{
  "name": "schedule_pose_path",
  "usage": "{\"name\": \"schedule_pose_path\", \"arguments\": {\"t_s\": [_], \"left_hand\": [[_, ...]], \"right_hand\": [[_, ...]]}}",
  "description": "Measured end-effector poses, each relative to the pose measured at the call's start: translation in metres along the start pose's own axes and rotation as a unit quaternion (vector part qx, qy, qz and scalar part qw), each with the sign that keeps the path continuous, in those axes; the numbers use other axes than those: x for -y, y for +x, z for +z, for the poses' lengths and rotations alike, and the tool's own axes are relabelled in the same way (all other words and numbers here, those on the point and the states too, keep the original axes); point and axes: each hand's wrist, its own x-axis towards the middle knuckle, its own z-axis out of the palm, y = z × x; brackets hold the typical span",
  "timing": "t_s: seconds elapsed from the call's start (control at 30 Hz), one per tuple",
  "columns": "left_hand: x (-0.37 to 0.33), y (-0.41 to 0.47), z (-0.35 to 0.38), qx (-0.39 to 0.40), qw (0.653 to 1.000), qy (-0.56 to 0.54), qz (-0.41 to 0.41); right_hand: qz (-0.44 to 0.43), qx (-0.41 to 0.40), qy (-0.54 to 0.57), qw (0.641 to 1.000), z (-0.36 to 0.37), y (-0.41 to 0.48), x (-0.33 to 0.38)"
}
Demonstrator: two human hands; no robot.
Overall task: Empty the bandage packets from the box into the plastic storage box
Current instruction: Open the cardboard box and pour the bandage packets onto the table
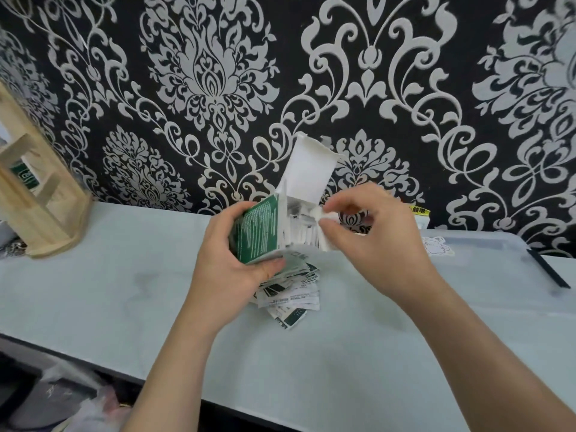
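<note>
A green and white cardboard box [258,232] is held above the pale table [93,291], its white lid flap [308,173] standing open. My left hand [230,260] grips the box from the left and below. Several white bandage packets [300,235] stand packed inside the box. My right hand [371,235] pinches the packets at the box's open right side. A loose pile of green and white packets [293,297] lies on the table under the box. A translucent plastic storage box [486,244] sits at the right, against the wall.
A wooden rack [34,194] stands at the far left of the table. A black stick-like object [548,269] lies at the right edge. Patterned black and white wallpaper [218,88] backs the table. Bags [78,400] lie on the floor below the table's front edge.
</note>
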Motion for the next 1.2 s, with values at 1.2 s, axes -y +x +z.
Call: {"name": "schedule_pose_path", "arguments": {"t_s": [1.2], "left_hand": [[0.038, 0.002, -0.016, -0.014, 0.965, 0.244, 0.09]], "right_hand": [[0.229, 0.378, -0.221, 0.87, 0.0, -0.008, 0.0]]}}
